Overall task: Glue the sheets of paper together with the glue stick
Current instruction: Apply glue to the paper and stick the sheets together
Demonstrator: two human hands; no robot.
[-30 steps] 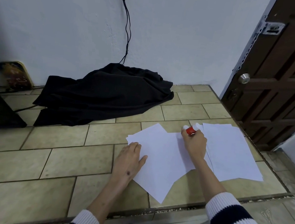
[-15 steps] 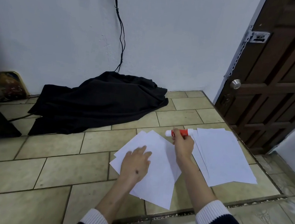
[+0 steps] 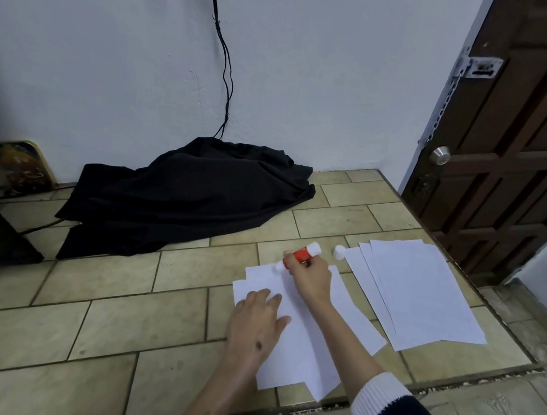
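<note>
Paper is lying on the tiled floor in two groups — a fanned stack toward the door-side edge, and two overlapped sheets right under the hands, their long axis running away from the person. The left hand is pressing flat, fingers straight, on the near-left part of the top sheet, pinning it. The right hand is curling around the glue stick at the sheets' far edge — the nearer hand to the spot needing glue. The stick is lying tilted, its white tip pointing left and down onto the far-left corner of the paper, red barrel and white base angling up to the right. Its cap is standing on the floor just beside the stack's far corner. The sheets look plain white, thin and flat.
</note>
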